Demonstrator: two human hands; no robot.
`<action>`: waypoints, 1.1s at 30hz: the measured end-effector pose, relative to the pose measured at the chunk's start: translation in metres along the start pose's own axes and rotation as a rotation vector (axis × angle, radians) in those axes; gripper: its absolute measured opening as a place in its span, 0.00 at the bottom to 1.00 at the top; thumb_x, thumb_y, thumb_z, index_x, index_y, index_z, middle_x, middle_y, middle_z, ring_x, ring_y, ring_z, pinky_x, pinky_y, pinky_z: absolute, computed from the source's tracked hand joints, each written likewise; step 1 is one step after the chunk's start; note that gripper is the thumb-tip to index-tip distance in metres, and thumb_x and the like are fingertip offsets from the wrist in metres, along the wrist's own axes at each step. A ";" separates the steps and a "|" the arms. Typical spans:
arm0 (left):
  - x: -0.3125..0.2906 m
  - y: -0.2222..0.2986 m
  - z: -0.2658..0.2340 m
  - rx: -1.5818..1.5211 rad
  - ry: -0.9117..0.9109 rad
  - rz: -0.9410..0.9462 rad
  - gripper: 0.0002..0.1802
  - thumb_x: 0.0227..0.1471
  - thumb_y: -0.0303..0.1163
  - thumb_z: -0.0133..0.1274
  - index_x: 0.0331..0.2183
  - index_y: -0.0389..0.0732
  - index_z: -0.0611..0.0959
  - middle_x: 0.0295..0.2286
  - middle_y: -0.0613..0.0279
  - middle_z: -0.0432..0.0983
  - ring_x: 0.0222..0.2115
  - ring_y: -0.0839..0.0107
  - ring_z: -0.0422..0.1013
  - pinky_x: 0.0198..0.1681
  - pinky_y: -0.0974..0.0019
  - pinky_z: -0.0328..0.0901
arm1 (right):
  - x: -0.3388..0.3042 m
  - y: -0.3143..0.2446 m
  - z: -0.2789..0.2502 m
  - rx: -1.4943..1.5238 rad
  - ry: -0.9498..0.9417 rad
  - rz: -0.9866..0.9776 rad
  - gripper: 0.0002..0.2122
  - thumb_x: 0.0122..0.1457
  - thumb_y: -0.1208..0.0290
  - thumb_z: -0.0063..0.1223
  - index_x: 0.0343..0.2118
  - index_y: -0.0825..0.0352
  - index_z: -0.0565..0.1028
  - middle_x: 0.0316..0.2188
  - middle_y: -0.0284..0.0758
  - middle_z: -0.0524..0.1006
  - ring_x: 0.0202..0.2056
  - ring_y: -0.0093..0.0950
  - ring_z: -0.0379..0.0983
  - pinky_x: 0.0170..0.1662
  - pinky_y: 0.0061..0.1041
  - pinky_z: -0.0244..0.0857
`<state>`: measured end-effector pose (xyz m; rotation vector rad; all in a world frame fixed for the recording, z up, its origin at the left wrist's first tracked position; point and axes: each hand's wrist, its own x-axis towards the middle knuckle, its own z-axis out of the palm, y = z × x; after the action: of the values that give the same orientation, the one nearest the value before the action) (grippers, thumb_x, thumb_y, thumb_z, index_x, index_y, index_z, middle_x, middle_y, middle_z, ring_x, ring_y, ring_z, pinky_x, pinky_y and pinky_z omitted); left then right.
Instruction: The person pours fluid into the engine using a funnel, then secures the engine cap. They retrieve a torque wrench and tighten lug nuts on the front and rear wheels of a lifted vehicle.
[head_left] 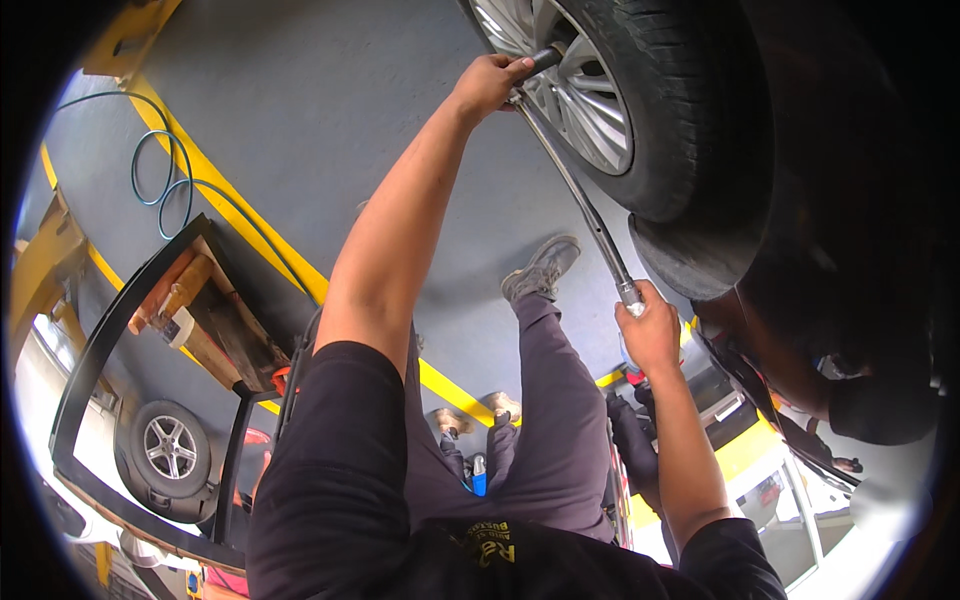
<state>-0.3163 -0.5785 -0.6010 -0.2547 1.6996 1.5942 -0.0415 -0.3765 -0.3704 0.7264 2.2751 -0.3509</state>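
A long metal socket wrench (572,185) slants from the wheel down toward my right side. My left hand (488,86) is closed around its head end, the thumb along the dark socket (546,58). That socket points into the middle of the silver multi-spoke wheel (600,120); whether it sits on a nut I cannot make out. At the other end, my right hand (652,328) grips the wrench's handle. The black tire (690,110) is mounted on a dark car (850,180) to the right.
A teal hose (165,190) lies coiled at the left near a yellow floor line (235,195). A black-framed cart (110,300) stands on my left, with a spare wheel (170,448) beyond it. Other people's feet (453,421) show behind me. My shoe (540,268) is below the wrench.
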 end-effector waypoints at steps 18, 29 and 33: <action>0.010 -0.004 0.041 0.334 0.456 0.114 0.24 0.54 0.44 0.68 0.46 0.38 0.83 0.43 0.45 0.81 0.46 0.45 0.77 0.50 0.47 0.71 | 0.017 0.019 0.000 0.104 -0.040 -0.071 0.16 0.56 0.62 0.62 0.44 0.66 0.79 0.32 0.48 0.83 0.39 0.51 0.80 0.44 0.45 0.71; 0.030 0.000 0.020 0.683 0.136 0.134 0.31 0.60 0.56 0.54 0.51 0.40 0.86 0.48 0.46 0.82 0.52 0.49 0.76 0.55 0.51 0.70 | 0.099 0.054 0.112 0.013 0.049 0.065 0.12 0.56 0.60 0.60 0.31 0.66 0.79 0.29 0.45 0.82 0.36 0.50 0.79 0.42 0.48 0.69; 0.031 0.003 0.023 0.746 0.132 0.081 0.32 0.63 0.59 0.51 0.51 0.41 0.86 0.47 0.47 0.83 0.51 0.50 0.77 0.55 0.51 0.70 | 0.116 0.064 0.143 0.022 0.126 0.015 0.12 0.56 0.59 0.58 0.30 0.65 0.79 0.30 0.47 0.82 0.37 0.53 0.79 0.43 0.50 0.69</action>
<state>-0.3299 -0.5456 -0.6169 0.0898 2.2962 0.9084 0.0071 -0.3414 -0.5558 0.7967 2.3858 -0.3313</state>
